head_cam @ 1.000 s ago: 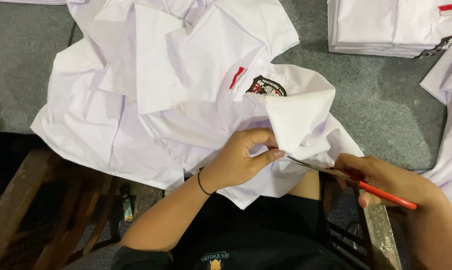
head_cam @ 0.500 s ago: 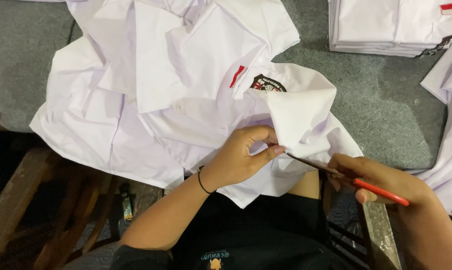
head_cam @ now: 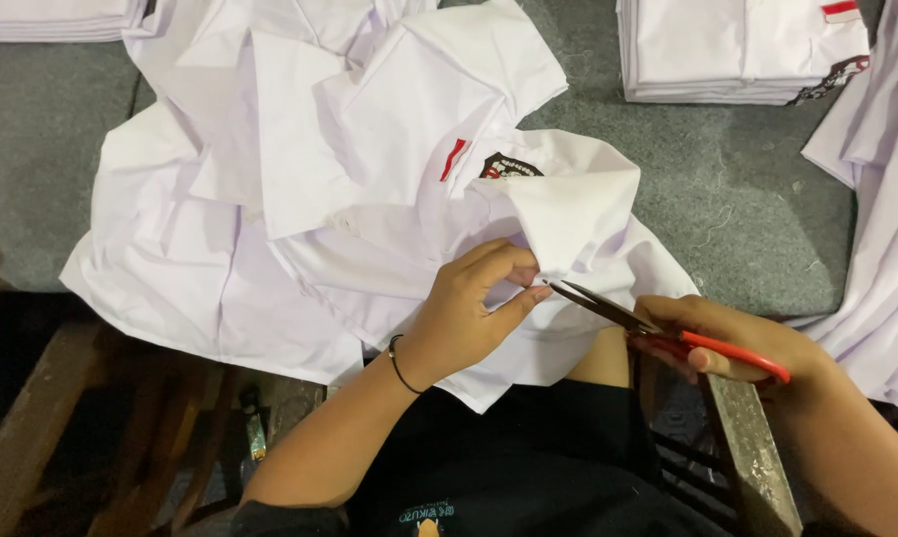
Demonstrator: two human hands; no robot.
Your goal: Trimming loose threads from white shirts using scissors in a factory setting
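Left hand (head_cam: 474, 308) pinches a fold of the white shirt (head_cam: 369, 199) at the table's near edge; right hand (head_cam: 737, 343) grips red-handled scissors (head_cam: 667, 333), blades pointing left, tips just beside the pinch.

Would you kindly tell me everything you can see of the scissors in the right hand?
The scissors have red handles, seemingly plastic, and slim dark metal blades. The right hand grips the handles, which its fingers partly hide. The blades stand slightly open, pointing left and a little up, their tips at the edge of the white shirt that the left hand pinches. Whether the tips touch the cloth is unclear.
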